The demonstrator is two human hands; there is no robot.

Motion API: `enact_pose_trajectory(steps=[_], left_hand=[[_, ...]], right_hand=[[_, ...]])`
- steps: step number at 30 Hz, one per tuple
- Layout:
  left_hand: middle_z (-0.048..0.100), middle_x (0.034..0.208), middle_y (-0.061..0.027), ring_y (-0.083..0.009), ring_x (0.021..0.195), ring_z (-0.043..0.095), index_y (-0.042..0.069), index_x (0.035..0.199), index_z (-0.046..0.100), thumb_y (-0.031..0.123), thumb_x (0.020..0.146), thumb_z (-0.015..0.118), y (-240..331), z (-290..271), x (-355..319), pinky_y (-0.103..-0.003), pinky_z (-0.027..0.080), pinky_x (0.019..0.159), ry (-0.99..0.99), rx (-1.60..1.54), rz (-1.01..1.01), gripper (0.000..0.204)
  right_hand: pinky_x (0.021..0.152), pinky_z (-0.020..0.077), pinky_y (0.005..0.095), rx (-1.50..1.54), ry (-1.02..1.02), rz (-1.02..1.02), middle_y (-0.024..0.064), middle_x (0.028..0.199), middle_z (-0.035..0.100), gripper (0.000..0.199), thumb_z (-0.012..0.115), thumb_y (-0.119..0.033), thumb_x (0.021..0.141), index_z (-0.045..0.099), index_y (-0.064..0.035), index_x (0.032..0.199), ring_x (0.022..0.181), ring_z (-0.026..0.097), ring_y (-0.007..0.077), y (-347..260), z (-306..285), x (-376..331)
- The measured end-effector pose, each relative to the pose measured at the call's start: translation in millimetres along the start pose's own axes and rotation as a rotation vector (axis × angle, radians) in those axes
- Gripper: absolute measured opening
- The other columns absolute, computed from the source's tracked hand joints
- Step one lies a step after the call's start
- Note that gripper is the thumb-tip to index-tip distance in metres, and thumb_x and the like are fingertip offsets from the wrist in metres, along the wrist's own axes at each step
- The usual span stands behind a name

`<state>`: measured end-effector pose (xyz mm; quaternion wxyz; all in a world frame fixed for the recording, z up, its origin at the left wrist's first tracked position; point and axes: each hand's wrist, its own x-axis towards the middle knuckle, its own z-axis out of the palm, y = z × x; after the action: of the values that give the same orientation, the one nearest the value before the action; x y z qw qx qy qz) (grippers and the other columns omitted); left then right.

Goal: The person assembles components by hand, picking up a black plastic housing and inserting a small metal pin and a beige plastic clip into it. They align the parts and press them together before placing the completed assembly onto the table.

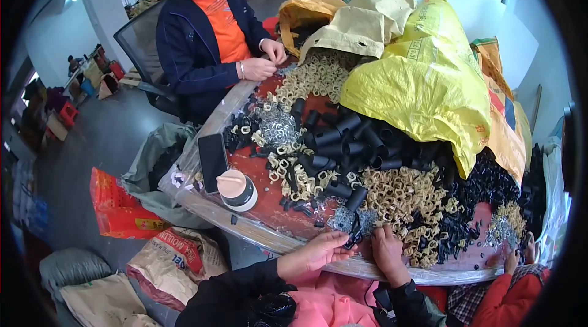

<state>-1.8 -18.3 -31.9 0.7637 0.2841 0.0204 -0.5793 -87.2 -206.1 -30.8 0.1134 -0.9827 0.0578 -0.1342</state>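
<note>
- Lower centre of the frame: my left hand (318, 252) reaches in from the bottom edge, its fingers pinched closed on a small black plastic piece (353, 240) at the near rim of the table.
- Just right of it, my right hand (387, 247) lies knuckles-up with fingers curled down onto the same black piece and the heap behind it; whether it actually grips anything I cannot tell.
- Directly above both hands sits a small pile of shiny grey metal clips (352, 219), touching a short black plastic tube (355, 198).
- Centre right: a wide spread of beige plastic rings (401, 195) meets a mound of small black plastic parts (484, 189).
- Centre: a stack of black plastic tubes (352, 137) spills from under a big yellow woven sack (429, 82).
- Left centre, on the red table covered in clear plastic sheet (257, 223): a dark smartphone (212, 160) lies flat just beside a white jar with a peach-coloured lid (236, 189).
- Upper left: a person in a dark blue jacket and orange shirt (205, 39) sits at the far side, hands together at the table edge.
- Lower right corner: another person's red sleeve (508, 299) rests by the rim.
</note>
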Motion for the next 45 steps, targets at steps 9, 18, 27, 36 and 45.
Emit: enact_pose_trajectory(steps=[9, 18, 27, 36, 45], left_hand=[[0.059, 0.095, -0.0113, -0.0182, 0.082, 0.06, 0.005, 0.1, 0.051, 0.018, 0.088, 0.048, -0.5, 1.9, 13.2, -0.026, 0.051, 0.071, 0.044, 0.039, -0.02, 0.018], [0.059, 0.096, -0.0139, -0.0201, 0.082, 0.06, 0.005, 0.097, 0.051, 0.017, 0.088, 0.048, -6.1, 3.7, 14.1, -0.027, 0.051, 0.07, 0.055, 0.051, 0.0, 0.016], [0.059, 0.095, -0.0122, -0.0191, 0.082, 0.06, 0.005, 0.102, 0.051, 0.017, 0.088, 0.048, -8.4, 3.9, 12.2, -0.027, 0.051, 0.071, 0.044, 0.08, 0.015, 0.019], [0.058, 0.097, -0.0116, -0.0182, 0.083, 0.06, 0.005, 0.103, 0.05, 0.017, 0.088, 0.048, -7.5, -2.9, 5.8, -0.028, 0.05, 0.071, 0.006, 0.013, -0.016, 0.019], [0.058, 0.097, -0.0119, -0.0185, 0.083, 0.059, 0.006, 0.102, 0.049, 0.017, 0.088, 0.048, -2.9, -0.7, 4.2, -0.027, 0.05, 0.071, -0.037, -0.014, 0.025, 0.018]], right_hand=[[0.048, 0.0449, 0.0374, 0.006, -0.007, -0.087, 0.0129, 0.078, 0.049, 0.01, 0.053, -0.008, 0.071, 0.048, -0.0062, 0.08, 0.057, 0.055, 0.0292, 14.7, 1.9, -1.3], [0.054, 0.0462, 0.0355, 0.017, -0.03, -0.132, 0.012, 0.077, 0.048, 0.01, 0.049, -0.008, 0.071, 0.045, -0.0069, 0.08, 0.066, 0.057, 0.0267, 14.5, -12.8, -4.4], [0.056, 0.0446, 0.0338, -0.046, -0.057, -0.158, 0.012, 0.076, 0.048, 0.012, 0.048, -0.009, 0.073, 0.044, -0.0059, 0.083, 0.065, 0.057, 0.0255, 11.7, -7.8, -14.2], [0.058, 0.0437, 0.0358, -0.106, -0.126, -0.162, 0.0121, 0.077, 0.049, 0.01, 0.047, -0.009, 0.074, 0.045, -0.0051, 0.083, 0.067, 0.056, 0.0266, 5.9, -20.4, -3.4], [0.058, 0.0437, 0.0389, 0.056, -0.051, -0.011, 0.0153, 0.077, 0.049, 0.01, 0.049, -0.004, 0.072, 0.046, -0.004, 0.082, 0.066, 0.053, 0.0337, 7.3, -10.1, -6.3]])
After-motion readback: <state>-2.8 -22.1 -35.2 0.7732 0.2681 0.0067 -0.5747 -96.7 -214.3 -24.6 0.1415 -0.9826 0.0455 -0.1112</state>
